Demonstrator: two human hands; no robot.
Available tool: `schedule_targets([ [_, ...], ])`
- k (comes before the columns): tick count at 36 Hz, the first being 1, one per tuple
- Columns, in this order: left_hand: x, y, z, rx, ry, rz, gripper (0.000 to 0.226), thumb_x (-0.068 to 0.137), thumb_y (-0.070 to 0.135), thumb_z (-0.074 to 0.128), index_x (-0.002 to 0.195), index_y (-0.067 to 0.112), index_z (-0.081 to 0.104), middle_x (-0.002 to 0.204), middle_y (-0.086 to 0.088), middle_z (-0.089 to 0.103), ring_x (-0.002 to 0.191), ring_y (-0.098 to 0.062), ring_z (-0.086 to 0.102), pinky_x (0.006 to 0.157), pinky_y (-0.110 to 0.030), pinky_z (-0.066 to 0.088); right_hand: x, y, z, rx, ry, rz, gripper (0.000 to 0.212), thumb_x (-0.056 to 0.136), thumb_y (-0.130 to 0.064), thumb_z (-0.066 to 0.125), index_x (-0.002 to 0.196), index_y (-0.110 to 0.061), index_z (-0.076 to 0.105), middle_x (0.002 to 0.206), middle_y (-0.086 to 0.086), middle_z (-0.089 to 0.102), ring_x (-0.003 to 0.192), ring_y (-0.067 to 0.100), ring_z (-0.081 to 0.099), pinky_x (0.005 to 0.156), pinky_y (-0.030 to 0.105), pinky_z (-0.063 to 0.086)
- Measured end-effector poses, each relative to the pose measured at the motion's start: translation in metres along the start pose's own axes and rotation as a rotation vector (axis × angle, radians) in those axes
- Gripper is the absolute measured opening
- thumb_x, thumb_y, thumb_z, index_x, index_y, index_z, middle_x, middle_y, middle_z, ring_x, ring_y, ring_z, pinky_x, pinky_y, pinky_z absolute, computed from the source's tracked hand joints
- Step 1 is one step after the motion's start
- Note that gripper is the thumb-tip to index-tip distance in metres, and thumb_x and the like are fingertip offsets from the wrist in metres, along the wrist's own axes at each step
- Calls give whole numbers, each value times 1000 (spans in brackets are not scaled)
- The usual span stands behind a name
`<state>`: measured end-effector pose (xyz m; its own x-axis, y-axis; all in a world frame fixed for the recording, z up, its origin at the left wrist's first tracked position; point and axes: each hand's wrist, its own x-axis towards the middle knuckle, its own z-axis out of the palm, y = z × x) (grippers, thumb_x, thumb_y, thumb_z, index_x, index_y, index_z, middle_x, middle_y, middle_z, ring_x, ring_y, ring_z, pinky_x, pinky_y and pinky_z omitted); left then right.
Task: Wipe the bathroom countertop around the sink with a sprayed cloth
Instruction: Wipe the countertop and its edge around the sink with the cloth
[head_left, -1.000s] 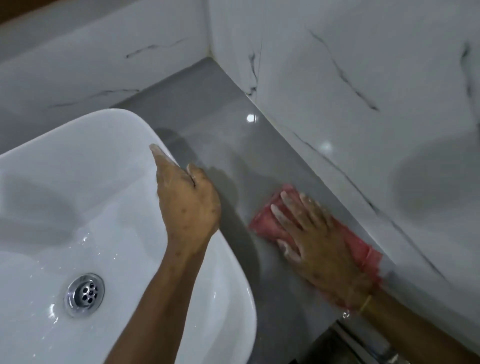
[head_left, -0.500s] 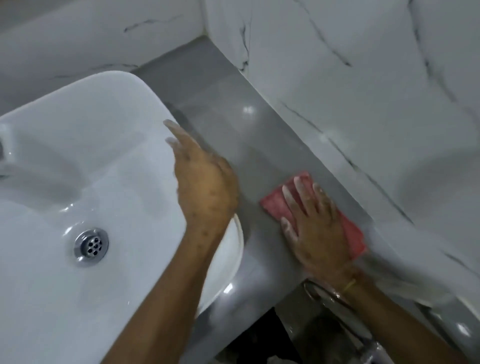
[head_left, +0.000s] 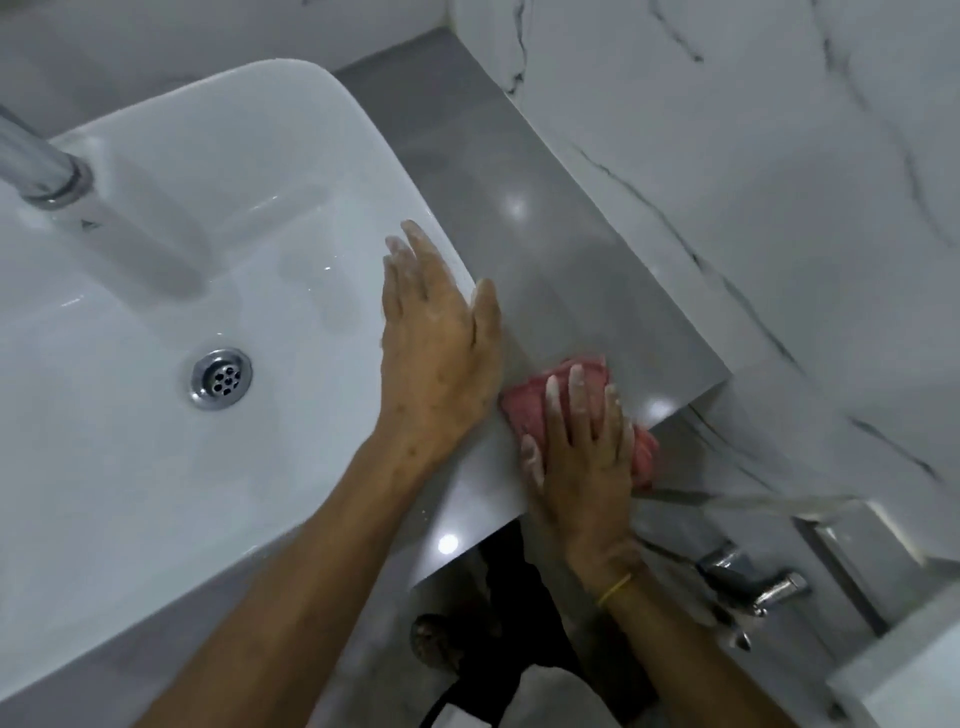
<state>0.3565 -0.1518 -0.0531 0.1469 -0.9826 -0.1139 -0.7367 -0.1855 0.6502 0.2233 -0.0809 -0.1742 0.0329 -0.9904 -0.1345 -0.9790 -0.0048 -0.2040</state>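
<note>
A pink cloth (head_left: 535, 397) lies on the grey countertop (head_left: 545, 249), close to its front right corner. My right hand (head_left: 582, 452) presses flat on the cloth, fingers spread, covering most of it. My left hand (head_left: 436, 343) rests open on the right rim of the white sink (head_left: 156, 332), fingers pointing away from me. The sink sits on the countertop at the left, with a chrome drain (head_left: 221, 379) in its bowl.
A chrome faucet spout (head_left: 41, 161) reaches over the sink from the far left. White marble-look wall tiles (head_left: 753, 182) border the countertop at the right and back. Below the counter edge at the right is a chrome wall tap (head_left: 753, 587). The floor shows beneath.
My right hand has slid the cloth toward me, from beside the wall to the countertop's front right corner. My left hand has stayed on the sink rim while the view shifted.
</note>
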Motion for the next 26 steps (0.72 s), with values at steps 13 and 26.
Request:
schedule_targets([
  [13, -182, -62, 11, 16, 113, 87, 44, 91, 20, 41, 131, 10, 52, 133, -2, 54, 125, -20, 46, 115, -17, 23, -35, -28, -36, 1081, -40, -16, 52, 93, -49, 25, 140, -52, 4, 162, -13, 4, 146, -3, 5, 123, 42, 13],
  [26, -125, -73, 109, 391, 13, -212, 67, 91, 55, 39, 149, 24, 30, 155, -13, 37, 143, -40, 31, 120, -57, 14, 49, -70, -85, 643, -30, -395, 68, 100, -44, 26, 151, -14, -8, 163, 5, -10, 149, 14, -9, 124, 41, 0],
])
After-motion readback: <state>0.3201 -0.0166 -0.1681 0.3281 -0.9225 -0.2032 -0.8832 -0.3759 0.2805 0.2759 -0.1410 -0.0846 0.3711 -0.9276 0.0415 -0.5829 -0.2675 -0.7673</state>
